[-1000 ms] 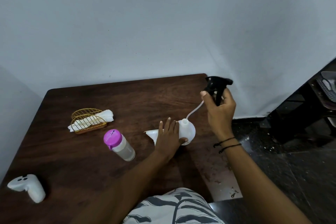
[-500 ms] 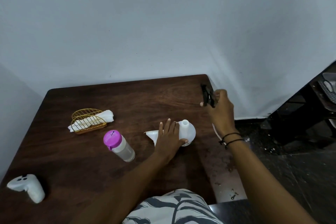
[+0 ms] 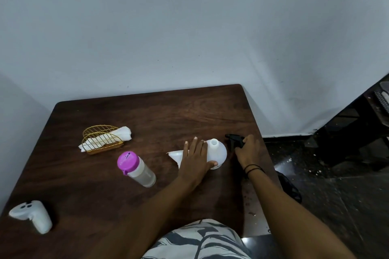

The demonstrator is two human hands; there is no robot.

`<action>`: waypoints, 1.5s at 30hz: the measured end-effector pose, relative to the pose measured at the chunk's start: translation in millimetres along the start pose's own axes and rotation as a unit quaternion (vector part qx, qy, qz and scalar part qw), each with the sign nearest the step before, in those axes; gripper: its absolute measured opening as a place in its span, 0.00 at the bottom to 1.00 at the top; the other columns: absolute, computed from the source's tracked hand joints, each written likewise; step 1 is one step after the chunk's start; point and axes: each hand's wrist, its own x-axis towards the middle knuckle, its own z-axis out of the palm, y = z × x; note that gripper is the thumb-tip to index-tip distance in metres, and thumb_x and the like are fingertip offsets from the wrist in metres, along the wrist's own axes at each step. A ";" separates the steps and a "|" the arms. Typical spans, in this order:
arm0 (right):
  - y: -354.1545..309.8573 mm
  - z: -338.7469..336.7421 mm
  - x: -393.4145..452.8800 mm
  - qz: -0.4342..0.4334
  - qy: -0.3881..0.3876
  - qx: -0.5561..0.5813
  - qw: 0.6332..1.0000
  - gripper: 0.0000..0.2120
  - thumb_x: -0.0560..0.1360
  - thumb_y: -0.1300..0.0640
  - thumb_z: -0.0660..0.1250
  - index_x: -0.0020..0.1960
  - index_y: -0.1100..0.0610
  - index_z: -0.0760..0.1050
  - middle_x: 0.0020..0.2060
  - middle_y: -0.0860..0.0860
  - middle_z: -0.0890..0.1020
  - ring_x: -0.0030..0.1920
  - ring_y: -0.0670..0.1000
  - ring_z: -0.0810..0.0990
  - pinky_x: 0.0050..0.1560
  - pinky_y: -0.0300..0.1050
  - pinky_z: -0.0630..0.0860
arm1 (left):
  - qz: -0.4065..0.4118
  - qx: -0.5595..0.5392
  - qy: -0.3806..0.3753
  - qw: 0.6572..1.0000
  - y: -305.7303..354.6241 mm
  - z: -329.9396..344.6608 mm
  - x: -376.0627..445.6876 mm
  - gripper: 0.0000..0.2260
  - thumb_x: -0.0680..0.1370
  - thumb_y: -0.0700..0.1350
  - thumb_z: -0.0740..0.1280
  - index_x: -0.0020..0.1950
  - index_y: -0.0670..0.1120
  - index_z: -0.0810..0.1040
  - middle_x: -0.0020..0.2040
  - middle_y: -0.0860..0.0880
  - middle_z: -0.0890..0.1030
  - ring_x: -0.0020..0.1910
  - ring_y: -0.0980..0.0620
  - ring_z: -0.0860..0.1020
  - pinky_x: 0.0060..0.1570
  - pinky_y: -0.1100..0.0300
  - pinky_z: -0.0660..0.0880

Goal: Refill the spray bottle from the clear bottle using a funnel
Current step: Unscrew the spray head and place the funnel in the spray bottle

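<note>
Spray bottle (image 3: 216,151) uncapped, neck open; left hand (image 3: 195,157) flat against its side. Right hand (image 3: 248,151) curled round black sprayer (image 3: 234,140) on table (image 3: 147,111). Clear bottle (image 3: 136,168) pink-lidded, contents unclear.

no readable text — no labels, brands, numbers, signs

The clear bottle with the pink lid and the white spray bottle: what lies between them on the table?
In the head view, the white funnel and the left hand, which rests on the spray bottle.
</note>
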 end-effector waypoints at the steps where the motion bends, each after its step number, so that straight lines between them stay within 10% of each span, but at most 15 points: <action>1: 1.4 2.1 0.3 0.003 -0.005 -0.005 1.000 0.14 0.71 0.66 0.70 0.54 0.62 0.70 0.55 0.62 0.74 0.54 0.61 0.74 0.48 0.47 0.70 | 0.000 -0.001 0.002 1.000 -0.1 -0.2 -0.1 0.35 0.80 0.62 0.59 0.79 0.42 0.58 0.79 0.45 0.61 0.81 0.45 0.52 0.78 0.46 0.41; 17: -2.4 -14.1 -21.9 -0.017 0.023 -0.083 0.996 0.20 0.72 0.48 0.72 0.58 0.57 0.72 0.56 0.57 0.76 0.57 0.59 0.76 0.56 0.50 0.74 | 0.026 -0.034 0.016 0.999 -3.1 -8.5 0.1 0.34 0.79 0.63 0.60 0.77 0.41 0.61 0.78 0.44 0.64 0.80 0.44 0.54 0.78 0.46 0.43; 24: -52.2 -24.0 -55.8 -0.123 0.101 0.134 0.978 0.07 0.76 0.61 0.70 0.54 0.59 0.77 0.52 0.53 0.77 0.51 0.53 0.78 0.51 0.49 0.79 | 0.017 -0.118 0.100 0.988 -12.4 -18.8 -14.4 0.34 0.80 0.62 0.61 0.76 0.39 0.65 0.76 0.43 0.69 0.78 0.44 0.60 0.78 0.47 0.49; 27: -68.8 -19.8 -76.1 -0.227 0.107 0.172 0.953 0.05 0.75 0.62 0.70 0.51 0.57 0.77 0.46 0.47 0.77 0.45 0.45 0.77 0.46 0.32 0.74 | -0.027 -0.169 0.154 0.973 -22.8 -20.3 -26.6 0.27 0.81 0.54 0.64 0.75 0.39 0.67 0.74 0.43 0.71 0.78 0.46 0.62 0.78 0.52 0.49; 33: -84.0 14.9 -105.6 -0.303 -0.014 0.132 0.944 0.07 0.76 0.61 0.68 0.53 0.56 0.78 0.43 0.40 0.78 0.45 0.33 0.76 0.47 0.28 0.69 | -0.159 -0.265 0.160 0.937 -37.0 -20.7 -40.6 0.23 0.82 0.48 0.62 0.76 0.45 0.65 0.76 0.48 0.68 0.78 0.50 0.59 0.76 0.57 0.49; 45: -94.3 57.7 -106.2 -0.226 -0.218 -0.119 0.942 0.19 0.80 0.60 0.60 0.71 0.59 0.65 0.60 0.58 0.79 0.56 0.58 0.80 0.53 0.50 0.76 | -0.337 -0.433 0.096 0.830 -48.0 -27.3 -40.1 0.23 0.83 0.47 0.60 0.77 0.43 0.63 0.77 0.44 0.66 0.74 0.46 0.66 0.72 0.52 0.65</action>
